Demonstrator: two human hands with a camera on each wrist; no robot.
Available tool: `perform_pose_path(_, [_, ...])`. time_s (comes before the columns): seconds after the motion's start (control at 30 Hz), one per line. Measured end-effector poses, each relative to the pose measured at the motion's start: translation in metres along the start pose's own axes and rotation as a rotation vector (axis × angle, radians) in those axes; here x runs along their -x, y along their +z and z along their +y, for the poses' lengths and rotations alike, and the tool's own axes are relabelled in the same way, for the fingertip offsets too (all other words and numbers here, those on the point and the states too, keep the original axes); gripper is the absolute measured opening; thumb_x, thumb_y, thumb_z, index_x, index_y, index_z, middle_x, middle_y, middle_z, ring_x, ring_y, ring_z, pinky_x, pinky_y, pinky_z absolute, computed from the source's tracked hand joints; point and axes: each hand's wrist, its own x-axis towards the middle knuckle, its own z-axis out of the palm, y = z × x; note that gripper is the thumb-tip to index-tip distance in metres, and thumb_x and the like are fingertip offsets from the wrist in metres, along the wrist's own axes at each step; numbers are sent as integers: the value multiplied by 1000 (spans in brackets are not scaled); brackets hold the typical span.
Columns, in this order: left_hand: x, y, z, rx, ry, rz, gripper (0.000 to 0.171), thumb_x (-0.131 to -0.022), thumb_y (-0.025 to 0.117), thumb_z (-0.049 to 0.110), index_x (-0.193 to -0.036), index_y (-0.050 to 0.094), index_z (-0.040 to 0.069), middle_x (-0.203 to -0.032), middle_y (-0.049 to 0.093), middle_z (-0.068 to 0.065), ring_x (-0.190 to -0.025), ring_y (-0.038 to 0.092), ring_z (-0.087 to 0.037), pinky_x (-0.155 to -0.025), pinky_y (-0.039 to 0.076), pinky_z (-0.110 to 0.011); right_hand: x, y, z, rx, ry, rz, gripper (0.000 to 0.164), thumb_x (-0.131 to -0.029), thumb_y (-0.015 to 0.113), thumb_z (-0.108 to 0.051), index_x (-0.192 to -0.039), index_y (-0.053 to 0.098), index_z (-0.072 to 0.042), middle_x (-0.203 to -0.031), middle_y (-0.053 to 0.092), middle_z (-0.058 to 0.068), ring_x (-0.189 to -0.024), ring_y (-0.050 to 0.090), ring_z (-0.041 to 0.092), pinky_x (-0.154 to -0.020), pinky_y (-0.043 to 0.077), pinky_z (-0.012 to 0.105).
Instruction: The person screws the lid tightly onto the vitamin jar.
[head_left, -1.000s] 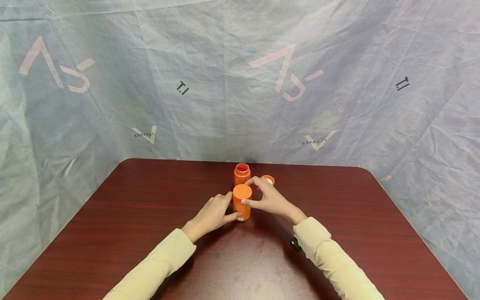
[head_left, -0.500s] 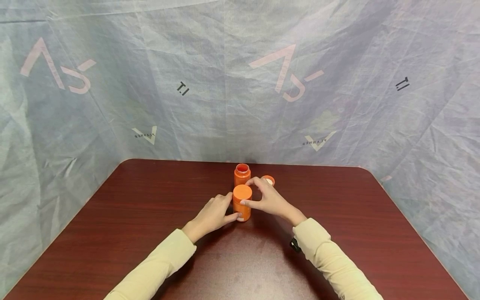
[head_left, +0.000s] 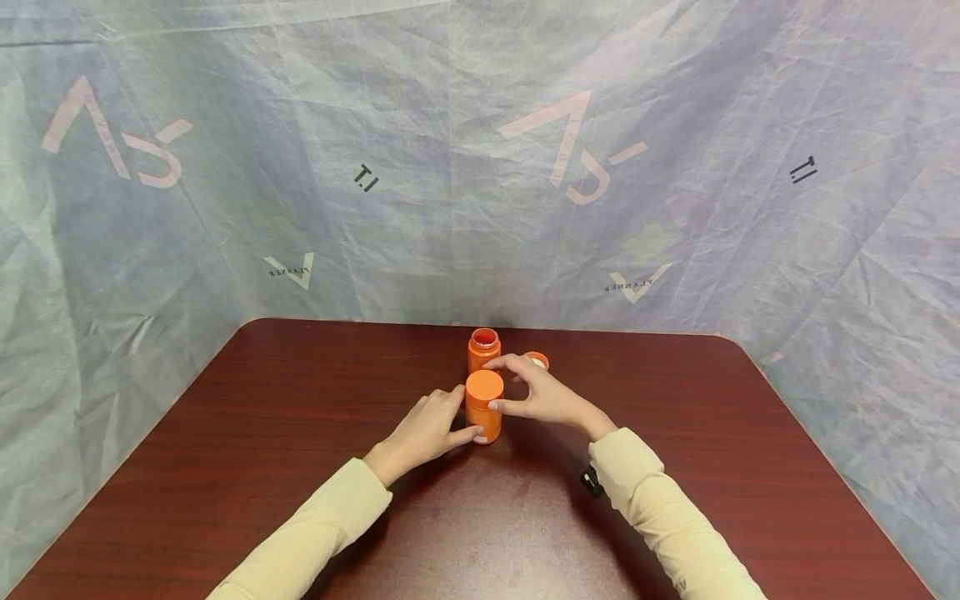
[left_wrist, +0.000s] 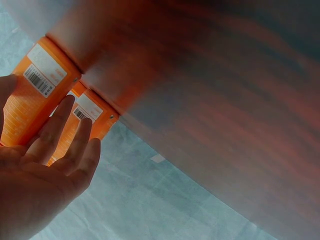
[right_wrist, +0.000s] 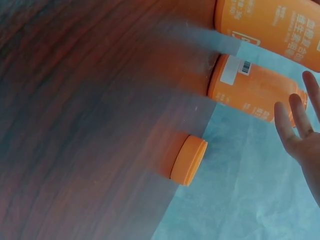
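Observation:
In the head view a capped orange bottle [head_left: 483,416] stands upright on the table. My left hand [head_left: 423,427] grips its body from the left, thumb across the near side. At the orange lid [head_left: 484,387] on top, my right hand [head_left: 546,398] has its thumb on the near right side and its index finger curved round the far side. Just behind stands a second orange bottle [head_left: 483,357], uncapped, its mouth facing up. A loose lid [right_wrist: 189,161] rests on the table right of that bottle. The right wrist view cuts off the front bottle's top.
The dark reddish-brown table [head_left: 315,383] ends at a far edge close behind the rear bottle. Grey printed cloth [head_left: 450,208] hangs behind and at both sides. A dark object [head_left: 591,481] shows under the right sleeve.
My right thumb has shifted right along the front bottle's lid, while the index finger has moved left behind it. The left hand keeps its place; the bottles and loose lid have stayed put.

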Motion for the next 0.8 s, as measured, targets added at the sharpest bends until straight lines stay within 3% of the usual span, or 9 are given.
perform_pose_path(0.47, [1,1,0,-1,-18,-11,51,-82,63,45,-117,49,10,-96,66,-3,-82,60,-19,-75,49,-35,0,-4,0,-12,15,-72,55,-83,67,-26,-133,45,-16,-127,51,-1,-117,45,17,-95,42,42])
perform_pose_path(0.8, [0,0,0,-14,-9,-8,48,-82,63,44,-111,51,8,-89,66,-4,-76,58,-16,-70,48,-32,-1,-2,-3,25,12,-11,46,-80,70,-28,-122,52,-19,-117,54,-5,-111,47,13,-93,42,42])
